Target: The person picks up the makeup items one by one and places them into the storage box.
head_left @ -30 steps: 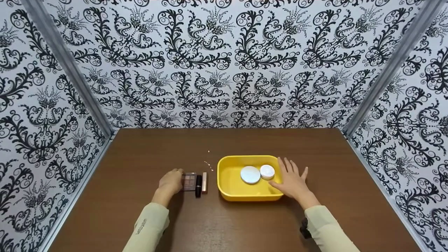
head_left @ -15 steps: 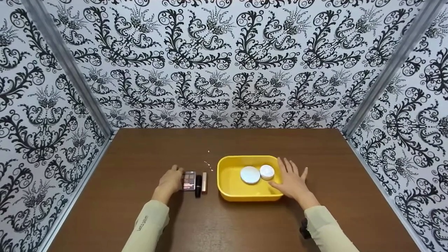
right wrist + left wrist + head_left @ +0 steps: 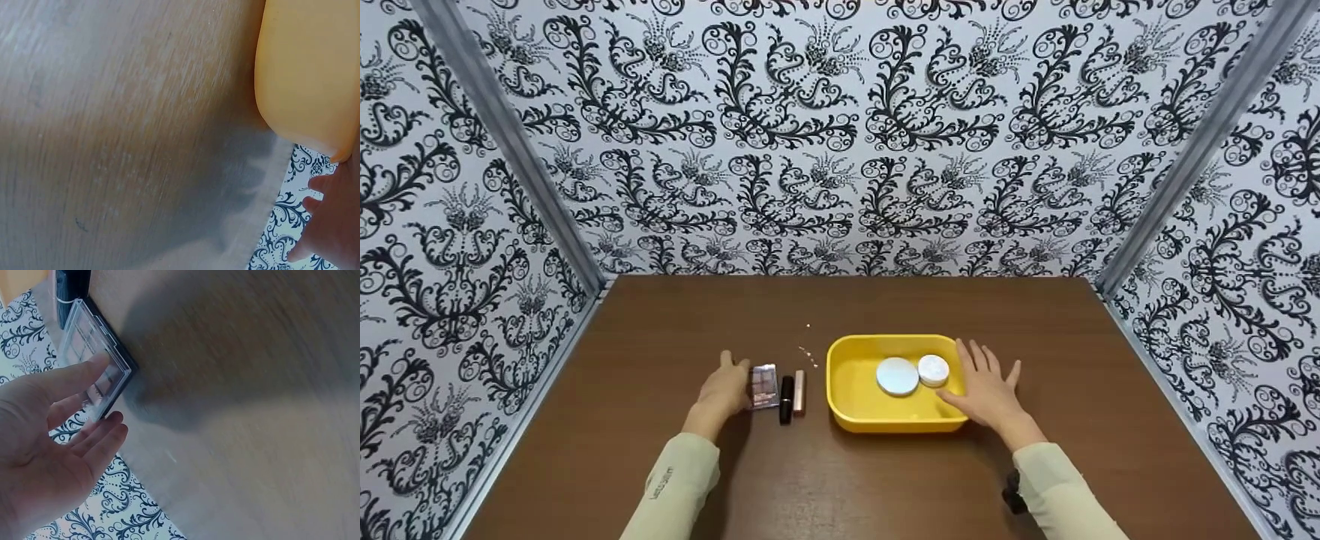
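My left hand (image 3: 723, 391) pinches the left edge of a clear-lidded eyeshadow palette (image 3: 764, 387). In the left wrist view the thumb lies on the lid of the palette (image 3: 85, 336), and other fingers are partly hidden behind it. Just right of the palette lie a black lipstick tube (image 3: 787, 400) and a slim rose-gold tube (image 3: 799, 392), side by side. My right hand (image 3: 988, 393), fingers spread, rests at the right rim of a yellow tray (image 3: 896, 427). Inside the tray sit a flat white round case (image 3: 897, 376) and a smaller white round jar (image 3: 934, 369).
Everything stands on a brown wooden table (image 3: 840, 480). Small pale specks (image 3: 808, 355) are scattered behind the tubes, left of the tray. Patterned panels (image 3: 840, 150) enclose the table at the back and both sides.
The palette has turned slightly, its far edge shifting away from me, and a narrow gap shows between it and the black tube. The left fingers have shifted a little. The right hand stays put.
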`<state>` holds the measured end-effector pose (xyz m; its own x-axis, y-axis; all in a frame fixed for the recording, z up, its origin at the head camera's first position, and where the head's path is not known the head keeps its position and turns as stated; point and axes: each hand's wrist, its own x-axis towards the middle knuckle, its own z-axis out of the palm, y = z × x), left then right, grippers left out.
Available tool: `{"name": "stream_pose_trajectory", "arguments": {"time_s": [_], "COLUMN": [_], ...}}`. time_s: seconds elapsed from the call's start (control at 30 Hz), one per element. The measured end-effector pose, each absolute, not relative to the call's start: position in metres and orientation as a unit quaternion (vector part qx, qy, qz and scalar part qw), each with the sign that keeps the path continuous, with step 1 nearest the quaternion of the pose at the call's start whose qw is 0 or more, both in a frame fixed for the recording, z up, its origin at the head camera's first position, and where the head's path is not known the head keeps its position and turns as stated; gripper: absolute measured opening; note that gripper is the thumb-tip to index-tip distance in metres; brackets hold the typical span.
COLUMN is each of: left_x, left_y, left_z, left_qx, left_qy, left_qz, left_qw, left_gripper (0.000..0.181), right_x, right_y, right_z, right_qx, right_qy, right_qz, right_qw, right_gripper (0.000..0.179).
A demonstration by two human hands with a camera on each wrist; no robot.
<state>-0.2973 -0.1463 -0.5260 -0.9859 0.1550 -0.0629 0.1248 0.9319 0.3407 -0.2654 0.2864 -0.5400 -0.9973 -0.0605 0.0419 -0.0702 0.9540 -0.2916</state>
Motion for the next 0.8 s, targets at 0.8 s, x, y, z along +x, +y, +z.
{"name": "stream_pose_trajectory", "arguments": {"time_s": [0.8], "left_x": [-0.289], "left_y": [-0.158], "left_z": [-0.538], "left_qx": [0.062], "left_qy": [0.963], "left_qz": [0.260], "left_qw": [-0.031], "left_gripper": [0.040], "right_x": [-0.267], "right_y": [0.288], "right_z": [-0.542], "right_qx": [0.033], "right_qy": [-0.989], "right_qz": [0.141], "right_qw": [0.025], "right_gripper": [0.097]}}
